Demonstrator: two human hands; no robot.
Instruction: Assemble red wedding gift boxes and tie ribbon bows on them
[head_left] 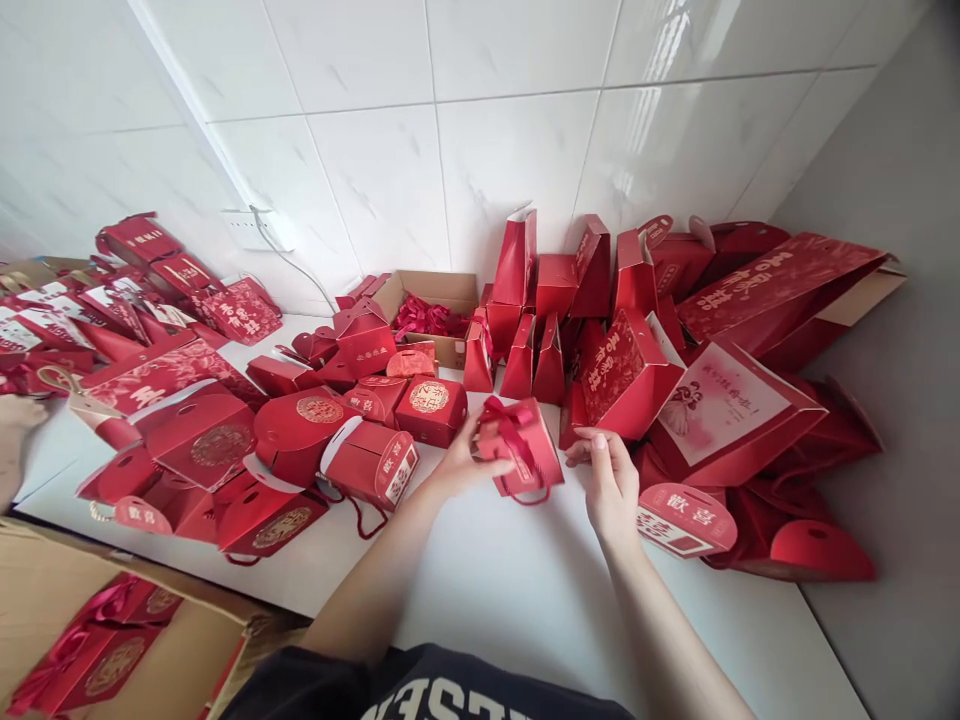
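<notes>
A small red gift box (540,455) with a dark red ribbon bow (512,428) on top and a red cord loop at its lower edge is held above the white table. My left hand (474,458) grips it from the left side, thumb across its front. To the right of the box, apart from it, is my right hand (611,485). Its fingers are loosely bent and somewhat apart, with nothing visible in them. Close beyond that hand stands a red box with gold lettering (626,375).
Red gift boxes crowd the table (480,590) on both sides. An open cardboard box of red ribbons (431,312) sits against the tiled wall. At lower left, a large carton (202,610) holds ribboned boxes. Another person's hand (22,412) shows at the left edge.
</notes>
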